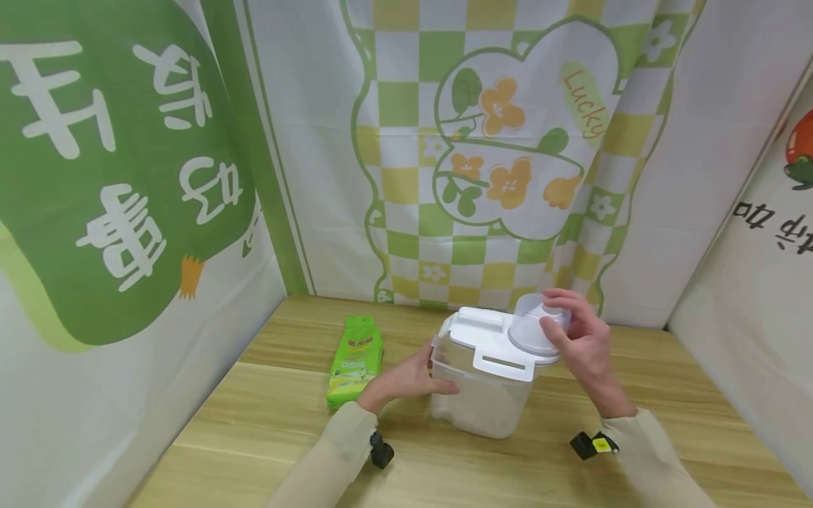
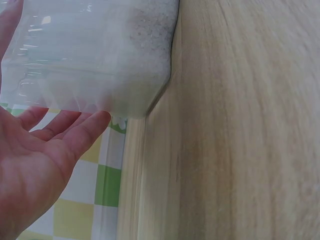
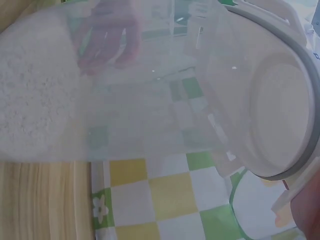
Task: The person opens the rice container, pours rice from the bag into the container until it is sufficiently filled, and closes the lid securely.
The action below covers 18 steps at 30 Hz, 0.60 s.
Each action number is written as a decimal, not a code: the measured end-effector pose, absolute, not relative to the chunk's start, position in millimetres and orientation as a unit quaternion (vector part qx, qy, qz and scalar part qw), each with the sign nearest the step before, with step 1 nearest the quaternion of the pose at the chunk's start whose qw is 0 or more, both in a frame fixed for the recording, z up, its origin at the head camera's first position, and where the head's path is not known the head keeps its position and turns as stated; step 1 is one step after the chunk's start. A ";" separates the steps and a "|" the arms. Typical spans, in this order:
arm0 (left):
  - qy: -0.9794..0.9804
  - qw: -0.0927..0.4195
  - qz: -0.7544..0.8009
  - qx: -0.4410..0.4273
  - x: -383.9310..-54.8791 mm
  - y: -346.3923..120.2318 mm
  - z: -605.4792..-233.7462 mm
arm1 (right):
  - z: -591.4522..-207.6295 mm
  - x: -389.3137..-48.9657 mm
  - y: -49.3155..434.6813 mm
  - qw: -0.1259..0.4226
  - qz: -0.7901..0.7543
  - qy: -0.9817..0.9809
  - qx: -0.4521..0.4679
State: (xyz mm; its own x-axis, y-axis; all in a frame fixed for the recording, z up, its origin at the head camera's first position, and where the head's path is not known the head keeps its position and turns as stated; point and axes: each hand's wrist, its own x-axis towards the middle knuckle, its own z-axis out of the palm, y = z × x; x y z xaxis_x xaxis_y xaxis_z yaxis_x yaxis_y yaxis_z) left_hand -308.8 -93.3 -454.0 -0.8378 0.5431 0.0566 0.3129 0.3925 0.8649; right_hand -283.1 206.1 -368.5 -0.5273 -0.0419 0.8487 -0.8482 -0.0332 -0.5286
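Tabletop: container against left hand, cap in right hand.

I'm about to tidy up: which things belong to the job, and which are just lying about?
In the job:
- clear container, in the left grip
- white grains inside it
- white lid, right grip on its clear cap

Apparently just lying about:
- green packet, untouched

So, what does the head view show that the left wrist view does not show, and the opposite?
Only the head view shows the green packet, the white lid and the right hand holding the clear cap.

Only the left wrist view lets you distinguish pale grains low inside the container.

Both show the container, the left hand holding it, the wooden table and the checkered cloth.
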 end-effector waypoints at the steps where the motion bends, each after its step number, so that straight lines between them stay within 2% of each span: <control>1: 0.824 0.120 0.489 0.258 -308.9 -93.2 -454.2 | -369.1 -283.2 204.4 0.324 0.621 -0.614 0.364; 18: 0.804 0.121 0.514 0.274 -309.7 -90.6 -454.5 | -382.4 -282.2 186.4 0.327 0.634 -0.596 0.368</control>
